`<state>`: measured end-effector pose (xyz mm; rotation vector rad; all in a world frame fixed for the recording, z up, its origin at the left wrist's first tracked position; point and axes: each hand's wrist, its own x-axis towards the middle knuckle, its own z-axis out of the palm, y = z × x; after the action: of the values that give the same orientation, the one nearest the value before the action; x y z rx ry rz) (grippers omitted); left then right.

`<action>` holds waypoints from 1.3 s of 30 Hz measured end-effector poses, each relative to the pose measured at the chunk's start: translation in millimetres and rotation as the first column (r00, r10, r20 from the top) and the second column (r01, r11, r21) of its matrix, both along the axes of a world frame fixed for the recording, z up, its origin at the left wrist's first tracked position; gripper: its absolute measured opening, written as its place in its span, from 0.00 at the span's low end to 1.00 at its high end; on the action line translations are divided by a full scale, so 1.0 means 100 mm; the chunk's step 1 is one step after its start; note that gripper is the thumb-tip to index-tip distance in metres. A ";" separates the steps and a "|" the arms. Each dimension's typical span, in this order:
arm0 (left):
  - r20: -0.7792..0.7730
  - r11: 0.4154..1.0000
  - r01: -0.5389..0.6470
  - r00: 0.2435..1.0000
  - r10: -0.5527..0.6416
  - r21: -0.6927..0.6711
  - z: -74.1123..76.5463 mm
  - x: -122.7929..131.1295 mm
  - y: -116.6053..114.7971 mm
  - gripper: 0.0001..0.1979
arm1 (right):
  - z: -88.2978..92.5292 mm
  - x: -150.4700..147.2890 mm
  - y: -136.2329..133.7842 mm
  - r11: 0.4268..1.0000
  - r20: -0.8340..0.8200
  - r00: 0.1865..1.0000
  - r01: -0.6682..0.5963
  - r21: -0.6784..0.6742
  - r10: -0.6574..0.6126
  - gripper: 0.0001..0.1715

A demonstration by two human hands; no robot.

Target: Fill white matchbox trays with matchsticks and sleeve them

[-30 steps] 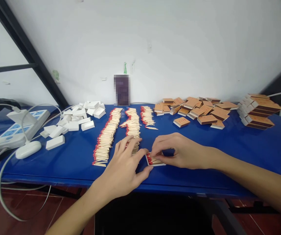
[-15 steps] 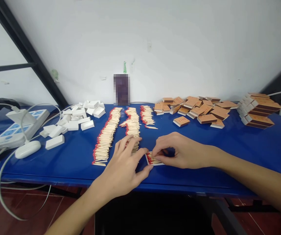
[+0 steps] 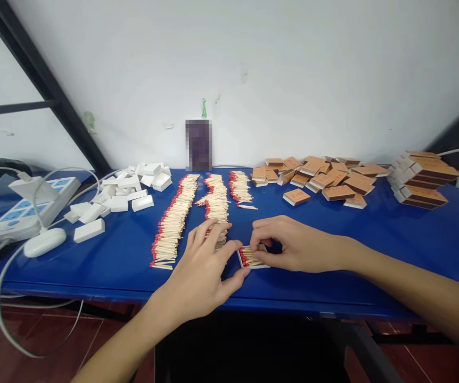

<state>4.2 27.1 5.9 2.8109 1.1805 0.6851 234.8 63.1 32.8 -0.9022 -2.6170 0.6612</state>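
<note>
A small white matchbox tray [image 3: 252, 258] filled with red-tipped matches lies on the blue table [image 3: 113, 260] near its front edge. My left hand [image 3: 203, 271] rests flat beside it with fingers spread, thumb and index finger touching the tray's left end, and its fingertips lie on the middle row of loose matches [image 3: 214, 205]. My right hand [image 3: 293, 244] curls over the tray's right end, fingertips pinched down on the matches in it. Two more match rows lie left [image 3: 173, 221] and right [image 3: 239, 187] of the middle one.
White inner trays [image 3: 121, 197] are heaped at the back left. Orange matchbox sleeves [image 3: 321, 181] are scattered at the back right, with a stack [image 3: 423, 178] further right. A white power strip [image 3: 25, 207], a white mouse-like device [image 3: 44, 242] and cables sit at the left edge.
Almost nothing has moved. My right fingers have shifted slightly on the matches in the tray; my left hand stays in place.
</note>
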 end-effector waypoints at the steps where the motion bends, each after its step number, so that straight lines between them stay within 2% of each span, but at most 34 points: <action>1: 0.000 1.000 0.000 1.000 0.000 0.001 0.00 0.00 0.00 0.14 | 0.00 0.00 0.00 1.000 -0.002 1.000 0.000 0.005 0.000 0.07; 11: 0.012 1.000 0.004 1.000 -0.004 0.010 0.00 0.00 -0.01 0.14 | 0.02 -0.01 -0.03 0.999 0.009 0.999 -0.031 0.030 0.031 0.09; 19: 0.014 1.000 0.010 1.000 -0.010 0.015 0.00 -0.01 0.01 0.13 | 0.05 -0.03 -0.05 0.998 -0.006 0.999 -0.039 0.039 0.039 0.03; 25: 0.006 1.000 0.009 1.000 -0.009 -0.007 0.01 -0.01 -0.01 0.11 | 0.03 -0.01 -0.05 0.996 -0.018 0.996 -0.090 -0.008 0.090 0.09; 39: 0.002 1.000 0.006 1.000 -0.006 0.005 0.00 0.00 0.00 0.14 | -0.01 0.01 -0.01 0.993 -0.045 0.996 -0.070 0.100 0.075 0.10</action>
<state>3.7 27.1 6.4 2.8159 1.1709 0.6906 236.2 62.4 32.3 -0.7562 -2.6244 0.5590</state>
